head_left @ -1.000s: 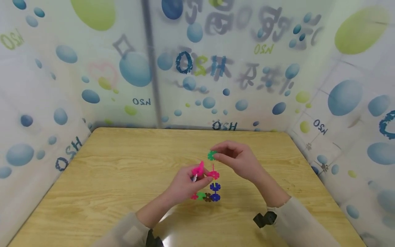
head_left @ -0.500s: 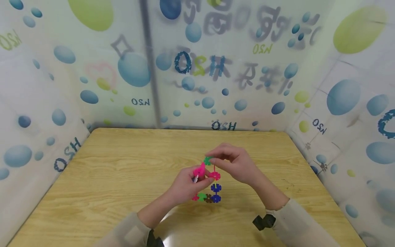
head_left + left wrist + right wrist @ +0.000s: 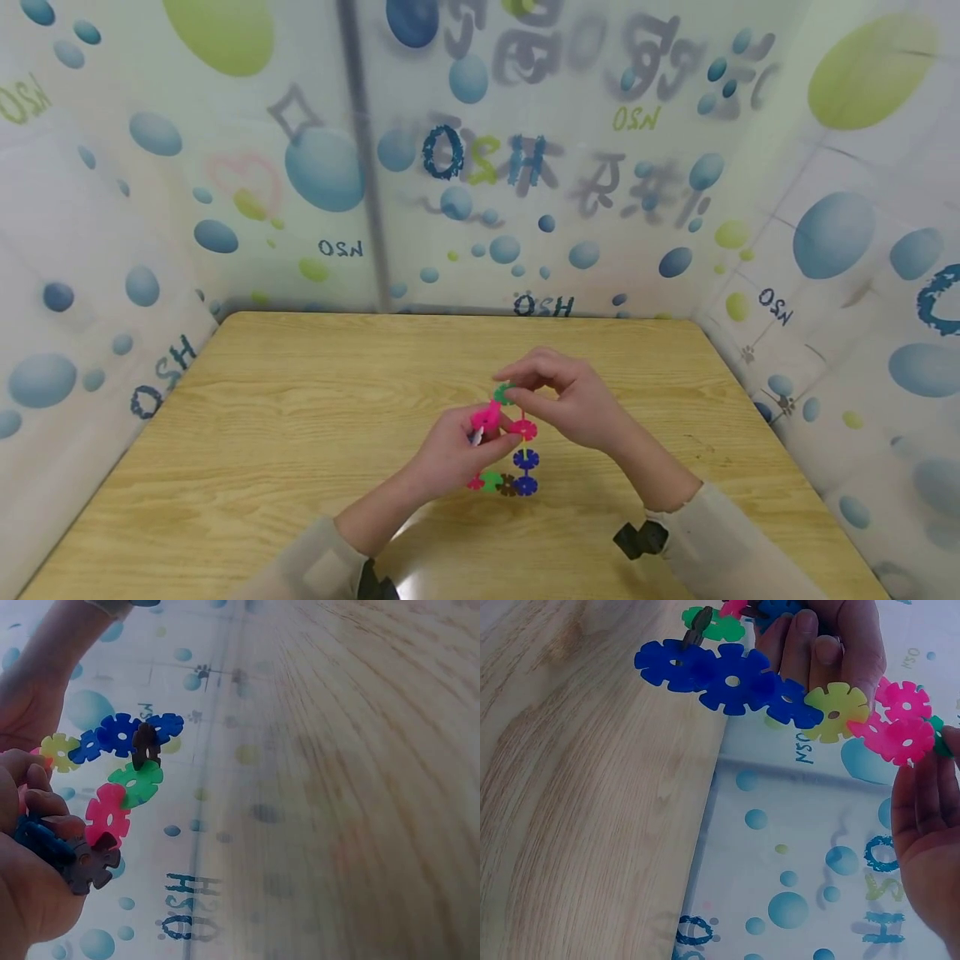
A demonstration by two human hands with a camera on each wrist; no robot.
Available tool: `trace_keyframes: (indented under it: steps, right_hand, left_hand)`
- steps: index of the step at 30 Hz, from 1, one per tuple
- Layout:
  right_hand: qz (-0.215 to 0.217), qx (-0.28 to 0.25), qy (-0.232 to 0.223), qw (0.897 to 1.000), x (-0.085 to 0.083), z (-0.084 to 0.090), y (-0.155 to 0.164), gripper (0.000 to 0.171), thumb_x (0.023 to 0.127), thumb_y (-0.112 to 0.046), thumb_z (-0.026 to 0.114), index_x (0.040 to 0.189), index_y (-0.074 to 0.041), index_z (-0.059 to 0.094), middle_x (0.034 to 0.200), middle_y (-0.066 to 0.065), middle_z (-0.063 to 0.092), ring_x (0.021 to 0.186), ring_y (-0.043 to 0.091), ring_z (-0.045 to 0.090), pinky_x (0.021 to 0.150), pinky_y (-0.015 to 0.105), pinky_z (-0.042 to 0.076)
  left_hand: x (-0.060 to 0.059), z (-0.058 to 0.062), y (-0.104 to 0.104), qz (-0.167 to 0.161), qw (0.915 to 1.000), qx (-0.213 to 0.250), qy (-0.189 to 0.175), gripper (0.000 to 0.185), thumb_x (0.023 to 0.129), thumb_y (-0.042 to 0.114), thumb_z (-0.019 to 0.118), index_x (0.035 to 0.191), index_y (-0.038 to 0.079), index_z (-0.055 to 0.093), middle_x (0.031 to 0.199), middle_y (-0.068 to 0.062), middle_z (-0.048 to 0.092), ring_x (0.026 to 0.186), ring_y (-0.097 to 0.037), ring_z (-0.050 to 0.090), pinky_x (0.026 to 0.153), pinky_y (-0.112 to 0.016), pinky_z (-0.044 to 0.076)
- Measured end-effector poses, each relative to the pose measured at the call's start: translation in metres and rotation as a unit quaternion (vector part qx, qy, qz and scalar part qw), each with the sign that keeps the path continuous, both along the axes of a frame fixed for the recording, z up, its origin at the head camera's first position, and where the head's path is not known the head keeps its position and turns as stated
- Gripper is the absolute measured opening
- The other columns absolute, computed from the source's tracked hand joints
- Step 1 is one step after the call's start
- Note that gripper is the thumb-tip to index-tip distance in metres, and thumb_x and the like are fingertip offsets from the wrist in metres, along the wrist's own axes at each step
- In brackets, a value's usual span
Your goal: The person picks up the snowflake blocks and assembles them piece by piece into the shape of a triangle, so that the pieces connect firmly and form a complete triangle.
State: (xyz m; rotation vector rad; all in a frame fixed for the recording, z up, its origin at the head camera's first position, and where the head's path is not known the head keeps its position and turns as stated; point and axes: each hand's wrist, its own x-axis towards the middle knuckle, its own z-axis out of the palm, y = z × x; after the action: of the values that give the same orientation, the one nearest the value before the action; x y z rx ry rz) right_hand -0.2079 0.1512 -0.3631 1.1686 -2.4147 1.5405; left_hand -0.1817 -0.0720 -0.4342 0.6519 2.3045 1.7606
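Observation:
My left hand (image 3: 480, 433) grips a chain of snowflake discs (image 3: 523, 458) above the wooden table (image 3: 300, 417). The chain runs from pink discs (image 3: 522, 429) down through blue ones to a row of blue, brown, green and pink (image 3: 491, 480). My right hand (image 3: 513, 392) pinches a green disc (image 3: 503, 393) against the chain's top end, beside a pink disc (image 3: 483, 414). The right wrist view shows blue discs (image 3: 731, 675), a yellow disc (image 3: 834, 711) and pink discs (image 3: 900, 727), the green disc (image 3: 939, 727) at my fingertips (image 3: 949, 750). In the left wrist view my fingers (image 3: 37, 814) also hold a grey-brown disc (image 3: 90, 862).
Walls of bubble-printed plastic sheet (image 3: 480, 167) close the table in at the back and on both sides. A black wrist-camera strap (image 3: 637, 537) sits on my right sleeve. Bare wood lies all around the hands.
My right hand has carried the green disc down and left until it meets the top of the chain. The left hand has held the chain nearly still.

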Motion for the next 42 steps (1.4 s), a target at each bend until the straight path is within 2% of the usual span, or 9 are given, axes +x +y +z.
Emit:
trace_keyframes:
  steps: [2,11,24,33,42]
  right_hand:
    - [0.003,-0.005,0.008,1.0,-0.0001,-0.0003,-0.0006,0.018,0.103,-0.003,0.074,0.117,-0.013,0.081,0.106,0.002,0.074,0.093,0.014,0.07,0.081,0.029,0.062]
    - [-0.005,-0.029,0.03,0.999,-0.0009,-0.0052,-0.0016,0.016,0.102,0.0,0.074,0.111,-0.01,0.083,0.102,0.007,0.074,0.092,0.012,0.067,0.071,0.026,0.059]
    - [-0.004,-0.048,0.022,0.999,-0.0015,-0.0081,-0.0021,0.017,0.102,0.003,0.074,0.11,-0.008,0.083,0.102,0.007,0.076,0.093,0.012,0.069,0.068,0.025,0.057]
    - [0.004,-0.051,0.017,0.999,-0.0018,-0.008,-0.0017,0.016,0.101,0.003,0.074,0.111,-0.006,0.083,0.102,0.008,0.076,0.093,0.012,0.069,0.07,0.025,0.058]
    - [0.01,-0.047,0.021,0.999,-0.0017,-0.0095,-0.0018,0.017,0.1,0.005,0.074,0.11,-0.006,0.083,0.101,0.008,0.077,0.096,0.012,0.071,0.076,0.026,0.062]
  left_hand:
    - [0.0,0.0001,0.0003,0.001,1.0,-0.002,0.001,0.009,0.105,0.024,0.076,0.107,0.016,0.08,0.069,0.005,0.051,0.056,-0.007,0.043,0.052,-0.02,0.036]
    - [0.0004,0.002,0.0019,0.008,0.9999,-0.012,0.004,0.008,0.105,0.025,0.076,0.108,0.019,0.079,0.066,0.005,0.049,0.054,-0.008,0.042,0.051,-0.02,0.034]
    - [-0.0014,0.0036,0.0054,0.007,0.9999,-0.014,0.003,0.009,0.106,0.025,0.075,0.105,0.016,0.078,0.063,0.008,0.045,0.051,-0.007,0.039,0.051,-0.02,0.032]
    - [-0.0029,0.003,0.0047,0.006,0.9998,-0.015,-0.005,0.008,0.106,0.024,0.076,0.103,0.017,0.079,0.062,0.007,0.044,0.05,-0.009,0.039,0.051,-0.02,0.033]
    - [-0.0044,0.0032,0.0066,0.003,0.9997,-0.023,-0.006,0.009,0.106,0.026,0.075,0.104,0.017,0.078,0.062,0.007,0.048,0.05,-0.009,0.041,0.051,-0.02,0.035]
